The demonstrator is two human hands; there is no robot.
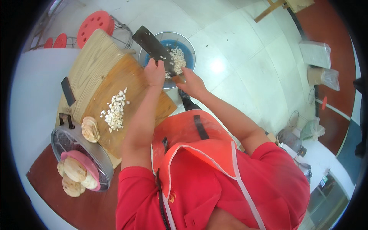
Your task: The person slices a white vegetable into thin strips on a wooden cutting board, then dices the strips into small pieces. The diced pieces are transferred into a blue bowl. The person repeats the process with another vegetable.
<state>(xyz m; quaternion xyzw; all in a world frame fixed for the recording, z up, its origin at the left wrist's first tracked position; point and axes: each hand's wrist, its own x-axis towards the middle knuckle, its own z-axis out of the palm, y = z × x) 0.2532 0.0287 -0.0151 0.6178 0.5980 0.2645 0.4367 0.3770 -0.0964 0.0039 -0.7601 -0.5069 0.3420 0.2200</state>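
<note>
A cleaver [152, 44] with a dark, broad blade and a wooden handle is tilted over a blue basin [189, 53] with a metal rim. My right hand [193, 83] grips the handle. At the blade's near edge my left hand [155, 73] touches the metal with bent fingers; whether it grips the blade is not clear. A few white bits cling to the blade. Diced white pieces [178, 59] lie in the basin, partly hidden by the cleaver. More diced pieces [116, 110] form a pile on the wooden cutting board [138, 77], left of my left forearm.
A peeled root vegetable [90, 129] sits at the board's edge. Beside it, a tilted metal steamer tray [105, 161] holds a pink bowl [82, 161] with several pale roots [74, 169]. A phone [68, 91] lies on the wooden table [92, 63]. Red stools [93, 27] stand beyond.
</note>
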